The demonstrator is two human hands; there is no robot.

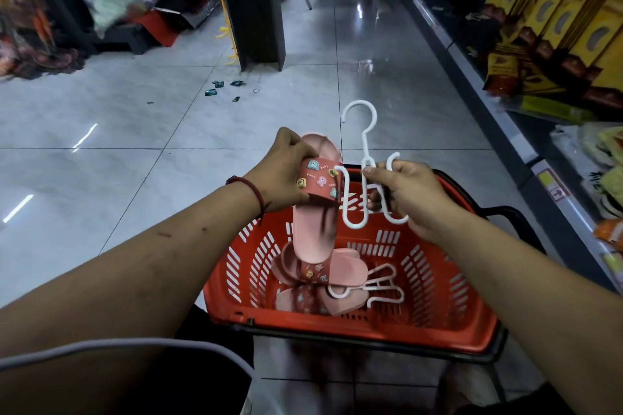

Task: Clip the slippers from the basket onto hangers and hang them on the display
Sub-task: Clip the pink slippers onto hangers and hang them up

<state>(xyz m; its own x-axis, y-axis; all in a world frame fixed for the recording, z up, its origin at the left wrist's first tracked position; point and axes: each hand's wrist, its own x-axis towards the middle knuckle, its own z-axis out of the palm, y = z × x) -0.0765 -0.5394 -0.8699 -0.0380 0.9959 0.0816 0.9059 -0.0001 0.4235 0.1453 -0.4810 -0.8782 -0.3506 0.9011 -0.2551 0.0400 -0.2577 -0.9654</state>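
My left hand (pixel 286 175) grips a pink slipper (pixel 315 226) by its dark-pink strap with small cartoon charms, holding it above the red basket (pixel 438 323). My right hand (pixel 408 194) holds a white plastic hanger (pixel 362 178) upright, hook at the top. One of the hanger's side arms touches the slipper's strap. Inside the basket lie several more pink slippers (pixel 340 276) and another white hanger (pixel 377 286).
A shelf unit with yellow boxes (pixel 553 17) and packaged goods runs along the right. A dark pillar (pixel 253 3) with yellow hooks stands ahead on the grey tiled floor (pixel 135 152). Small scraps (pixel 219 87) lie near it. Bagged goods fill the far left.
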